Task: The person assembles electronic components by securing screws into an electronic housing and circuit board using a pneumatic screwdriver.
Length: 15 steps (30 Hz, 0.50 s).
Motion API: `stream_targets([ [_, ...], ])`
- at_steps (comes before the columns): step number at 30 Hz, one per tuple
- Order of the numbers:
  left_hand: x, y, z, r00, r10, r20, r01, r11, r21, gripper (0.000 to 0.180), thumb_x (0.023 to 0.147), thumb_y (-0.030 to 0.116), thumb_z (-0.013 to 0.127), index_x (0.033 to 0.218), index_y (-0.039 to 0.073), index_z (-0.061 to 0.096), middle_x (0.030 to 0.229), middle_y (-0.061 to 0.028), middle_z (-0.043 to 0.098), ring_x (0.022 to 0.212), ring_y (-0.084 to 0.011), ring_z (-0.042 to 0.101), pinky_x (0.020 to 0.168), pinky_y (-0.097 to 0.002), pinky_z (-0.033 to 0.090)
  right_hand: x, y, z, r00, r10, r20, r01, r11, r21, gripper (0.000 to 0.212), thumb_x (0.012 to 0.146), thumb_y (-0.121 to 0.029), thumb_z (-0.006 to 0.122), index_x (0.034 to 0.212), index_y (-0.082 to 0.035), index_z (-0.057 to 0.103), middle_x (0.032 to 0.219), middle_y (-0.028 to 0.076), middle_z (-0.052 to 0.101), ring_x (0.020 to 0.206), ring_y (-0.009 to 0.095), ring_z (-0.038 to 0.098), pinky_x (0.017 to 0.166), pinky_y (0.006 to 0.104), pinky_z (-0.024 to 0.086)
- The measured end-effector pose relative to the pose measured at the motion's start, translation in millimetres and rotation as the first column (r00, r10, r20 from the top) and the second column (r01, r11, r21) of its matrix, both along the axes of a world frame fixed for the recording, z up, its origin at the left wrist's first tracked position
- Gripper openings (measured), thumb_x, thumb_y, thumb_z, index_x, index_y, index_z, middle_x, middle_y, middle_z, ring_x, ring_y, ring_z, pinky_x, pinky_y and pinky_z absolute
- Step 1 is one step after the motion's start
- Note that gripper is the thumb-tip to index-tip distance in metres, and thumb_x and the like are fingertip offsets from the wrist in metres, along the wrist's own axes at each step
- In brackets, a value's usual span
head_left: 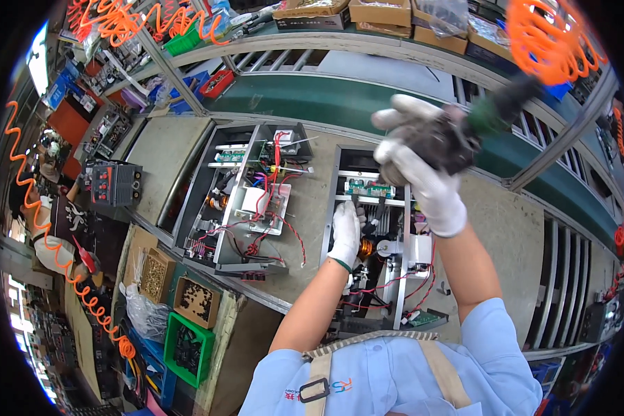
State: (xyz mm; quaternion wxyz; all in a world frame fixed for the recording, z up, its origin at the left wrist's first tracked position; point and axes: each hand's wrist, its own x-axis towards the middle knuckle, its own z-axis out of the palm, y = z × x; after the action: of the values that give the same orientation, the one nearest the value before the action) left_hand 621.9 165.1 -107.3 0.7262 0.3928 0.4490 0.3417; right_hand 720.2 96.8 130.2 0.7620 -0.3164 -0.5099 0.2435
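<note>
Both my hands wear white gloves. My left hand (346,234) lies at the left side of an open metal equipment case (332,182), its fingers stretched along the inside of the wall. Inside that case are a green circuit board (369,189), a copper-wound coil (365,248) and red and black wires. Above the case's far right corner, my right hand (433,191) is raised, its fingers around the dark body of a power screwdriver (453,143) that hangs below an orange coiled hose (555,41). Motion blurs the tool, and its tip cannot be made out.
A second open case (213,166) with wiring stands to the left on the bench. Beyond runs a green conveyor belt (312,97), below a shelf of cardboard boxes (381,12). A green bin (204,340) and screw boxes (196,302) sit lower left. Another person (52,229) works far left.
</note>
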Motion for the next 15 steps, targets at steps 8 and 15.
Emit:
stream_targets([
  [8,-12.9,-35.8,-6.7,0.965,0.263,-0.005,-0.257,0.946,0.197,0.034,0.093,0.008,0.045,0.125,-0.003,0.048,0.109,-0.0102,0.057,0.093,-0.0159,0.054,0.085,-0.0287,0.043,-7.9,-135.4,-6.1,0.998,-0.057,-0.012,0.059,0.986,0.154,0.06,0.08,-0.009,0.071,0.131,0.001,0.041,0.113,0.021,0.058,0.081,0.016,0.063,0.067,0.0265,0.053],
  [15,-62.8,-90.2,54.8,0.825,0.102,0.555,-0.044,0.992,-0.116,0.023,0.09,-0.006,0.048,0.111,0.001,0.053,0.101,-0.0108,0.058,0.091,-0.0208,0.061,0.083,-0.0326,0.053,-36.5,-175.9,-28.8,0.936,-0.313,-0.164,0.324,0.945,0.049,0.055,0.083,-0.016,0.06,0.131,0.004,0.041,0.111,0.021,0.058,0.074,0.019,0.062,0.064,0.0322,0.053],
])
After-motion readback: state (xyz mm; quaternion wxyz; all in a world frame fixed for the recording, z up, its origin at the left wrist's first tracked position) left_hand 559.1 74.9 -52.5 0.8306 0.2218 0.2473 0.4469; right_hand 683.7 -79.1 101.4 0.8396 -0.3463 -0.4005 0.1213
